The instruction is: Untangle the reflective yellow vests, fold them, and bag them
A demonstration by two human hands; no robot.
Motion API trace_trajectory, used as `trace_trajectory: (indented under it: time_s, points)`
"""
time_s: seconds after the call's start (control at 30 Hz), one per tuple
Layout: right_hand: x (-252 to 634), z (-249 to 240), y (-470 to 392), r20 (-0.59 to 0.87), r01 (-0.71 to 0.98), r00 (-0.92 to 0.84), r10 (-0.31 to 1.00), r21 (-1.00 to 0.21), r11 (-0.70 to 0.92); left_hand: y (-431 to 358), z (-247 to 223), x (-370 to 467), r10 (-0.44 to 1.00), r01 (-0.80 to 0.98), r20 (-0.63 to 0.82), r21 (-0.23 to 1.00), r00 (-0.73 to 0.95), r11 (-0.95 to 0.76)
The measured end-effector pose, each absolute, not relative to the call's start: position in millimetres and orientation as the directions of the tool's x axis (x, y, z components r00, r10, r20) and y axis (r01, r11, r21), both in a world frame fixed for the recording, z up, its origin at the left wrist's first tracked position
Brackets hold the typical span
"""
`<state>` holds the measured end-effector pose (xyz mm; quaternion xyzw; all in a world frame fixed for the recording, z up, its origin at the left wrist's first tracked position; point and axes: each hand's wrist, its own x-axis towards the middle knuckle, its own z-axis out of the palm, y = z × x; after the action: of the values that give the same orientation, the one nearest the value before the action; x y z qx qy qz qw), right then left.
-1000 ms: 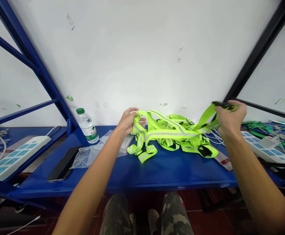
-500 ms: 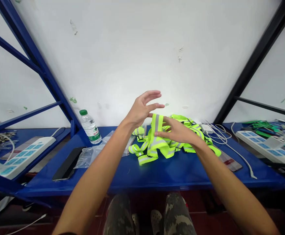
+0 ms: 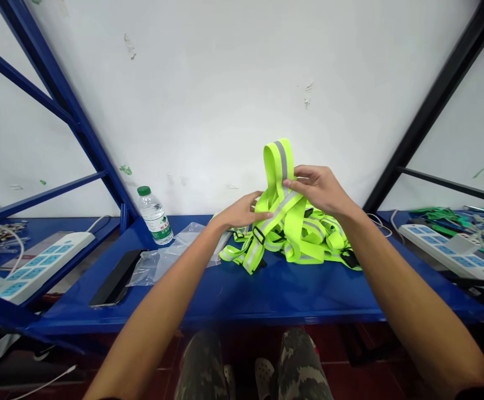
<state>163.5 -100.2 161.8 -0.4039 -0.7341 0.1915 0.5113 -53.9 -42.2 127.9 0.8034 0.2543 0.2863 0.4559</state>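
Neon yellow-green straps with grey stripes (image 3: 308, 233) lie tangled on the blue table (image 3: 233, 303), with black buckles among them. My right hand (image 3: 317, 188) pinches a strap (image 3: 284, 161) that rises in a loop above the pile. On the left side of the bundle, my left hand (image 3: 244, 212) has its thumb and fingers around the straps, just above a black buckle (image 3: 259, 235). The fingertips of my left hand are partly hidden behind the straps.
A water bottle with a green cap (image 3: 155, 216), a black phone (image 3: 117, 278) and clear plastic bags (image 3: 162, 258) are at the left. White power strips (image 3: 46, 266) lie farther out on both sides. Blue and black frame posts flank the table.
The strap in my right hand has been lifted into a higher loop. My left hand has come down from above and closed around the straps. More of the pile is raised.
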Motion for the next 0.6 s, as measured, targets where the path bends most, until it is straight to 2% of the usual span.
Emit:
trace_trajectory:
  time_s: [0.1, 0.2, 0.3, 0.37, 0.43, 0.5, 0.6]
  points:
    - [165, 167, -107, 0.606, 0.397, -0.174, 0.776, -0.678, 0.619, -34, 126, -50, 0.696, 0.235, 0.28, 0.804, 0.661, -0.546]
    - [170, 165, -109, 0.565, 0.46, -0.202, 0.8, -0.667, 0.587, -30, 138, -47, 0.692, 0.226, 0.487, 0.706, 0.533, -0.671]
    - [176, 162, -104, 0.373, 0.596, -0.25, 0.893, -0.668, 0.446, -30, 153, -45, 0.648, 0.202, 0.619, 0.635, 0.444, -0.746]
    - [181, 164, -101, 0.187, 0.676, -0.297, 0.937, -0.652, 0.344, -30, 161, -46, 0.617, 0.278, 0.691, 0.552, 0.376, -0.786]
    - [186, 169, -101, 0.09, 0.75, -0.284, 0.955, -0.599, 0.28, -31, 167, -49, 0.579, 0.404, 0.754, 0.447, 0.309, -0.798]
    - [191, 178, -104, 0.141, 0.823, -0.184, 0.973, -0.518, 0.231, -32, 172, -54, 0.557, 0.511, 0.79, 0.378, 0.257, -0.772]
    - [196, 191, -109, 0.405, 0.89, -0.014, 0.914, -0.412, 0.196, -33, 176, -60, 0.558, 0.609, 0.803, 0.339, 0.209, -0.717]
